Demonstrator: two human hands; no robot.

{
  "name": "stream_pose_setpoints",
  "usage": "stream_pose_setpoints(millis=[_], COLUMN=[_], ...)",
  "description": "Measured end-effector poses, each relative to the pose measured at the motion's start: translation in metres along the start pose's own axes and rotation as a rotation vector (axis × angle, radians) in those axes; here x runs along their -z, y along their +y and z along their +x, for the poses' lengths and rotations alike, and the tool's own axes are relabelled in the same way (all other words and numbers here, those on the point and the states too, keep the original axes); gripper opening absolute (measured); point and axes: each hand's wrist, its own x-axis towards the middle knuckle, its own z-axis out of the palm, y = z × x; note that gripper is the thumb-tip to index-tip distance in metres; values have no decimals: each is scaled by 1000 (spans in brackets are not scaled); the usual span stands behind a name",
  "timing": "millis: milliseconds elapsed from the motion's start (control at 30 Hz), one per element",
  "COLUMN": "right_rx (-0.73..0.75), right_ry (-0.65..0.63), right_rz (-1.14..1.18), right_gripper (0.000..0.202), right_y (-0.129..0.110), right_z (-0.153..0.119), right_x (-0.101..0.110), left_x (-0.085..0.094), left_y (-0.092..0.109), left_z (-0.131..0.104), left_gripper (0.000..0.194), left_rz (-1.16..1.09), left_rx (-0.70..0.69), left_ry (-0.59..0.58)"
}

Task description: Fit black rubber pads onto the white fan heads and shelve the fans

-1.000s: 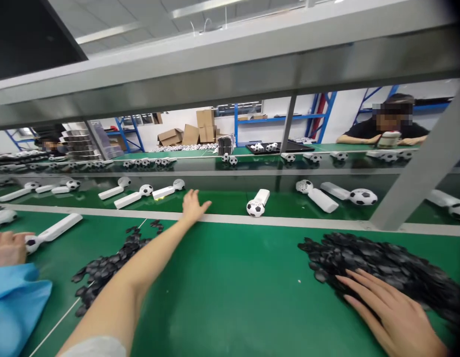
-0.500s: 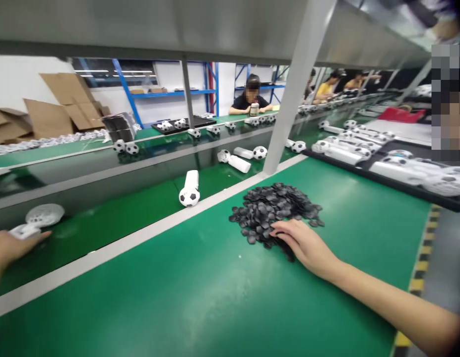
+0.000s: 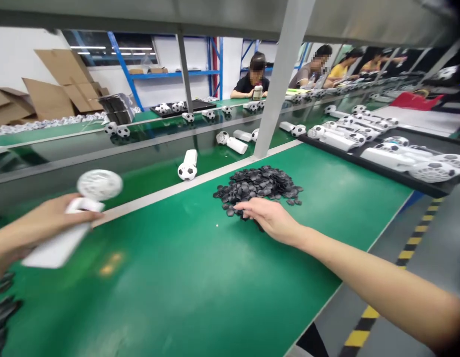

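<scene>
My left hand [image 3: 54,220] is closed around a white plastic handle with a round openwork ball head [image 3: 100,184], held tilted above the bench at the left. That ball's lattice shows no black patches. At the near edge of a pile of small black many-sided pieces [image 3: 261,181], my right hand [image 3: 272,218] has its fingertips pinched together; whether a piece is between them is hidden. More black pieces [image 3: 4,315] lie at the lower left edge. A white handle with a black-and-white football head [image 3: 187,171] rests beyond the grey strip.
A black tray [image 3: 367,161] of football-headed handles stands at the right. A slanted metal post [image 3: 282,79] rises behind the pile. Several more such pieces lie on the green surface beyond. Co-workers sit across the line, one in black [image 3: 254,82]. Cardboard boxes [image 3: 62,82] stand at far left.
My left hand has brought the white handle and ball rightward from the left edge, over the bench. My right hand stays at the pile, pinched. The camera view has shifted.
</scene>
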Motion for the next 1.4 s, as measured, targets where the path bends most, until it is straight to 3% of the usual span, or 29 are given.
stream_pose_setpoints(millis=[33, 100, 133, 167, 233, 367, 433, 533, 633, 800, 1000, 1233, 1400], right_rx=[53, 126, 143, 149, 139, 22, -49, -103, -93, -18, 92, -64, -273], right_ry=[-7, -3, -2, -6, -30, -78, -89, -104, -109, -83, -107, -71, -105], right_rz=[16, 30, 30, 32, 50, 97, 126, 187, 222, 200, 103, 218, 437], right_gripper=[26, 27, 27, 27, 25, 17, 14, 10, 8, 7, 5, 13, 41], right_y=[-5, -16, -21, -26, -33, -37, -36, -33, -34, -43, -52, -50, -48], right_z=[4, 11, 14, 16, 18, 17, 15, 15, 17, 29, 41, 43, 38], right_x=[-1, -5, -7, -9, -13, -15, -15, -17, -19, -23, -33, -40, -49], left_x=[-13, -40, -52, -63, -81, -103, -111, -119, -123, -127, -129, -126, -126], left_y=[20, 53, 66, 75, 86, 93, 96, 102, 109, 118, 115, 110, 112], left_z=[-15, -36, -42, -45, -47, -47, -48, -47, -40, -32, -35, -32, -36], left_gripper=[42, 44, 48, 47, 47, 70, 77, 69, 70, 84, 82, 67, 62], left_rz=[-63, -182, -189, -141, -6, 124, 142, 251, 312, 214, 75, -76, -59], left_rx=[6, -151, -191, -252, -355, -515, -598, -651, -610, -551, -510, -565, -531], left_ry=[-130, -406, -502, -519, -445, -59, 31, 60, 40, 6, -6, -33, -5])
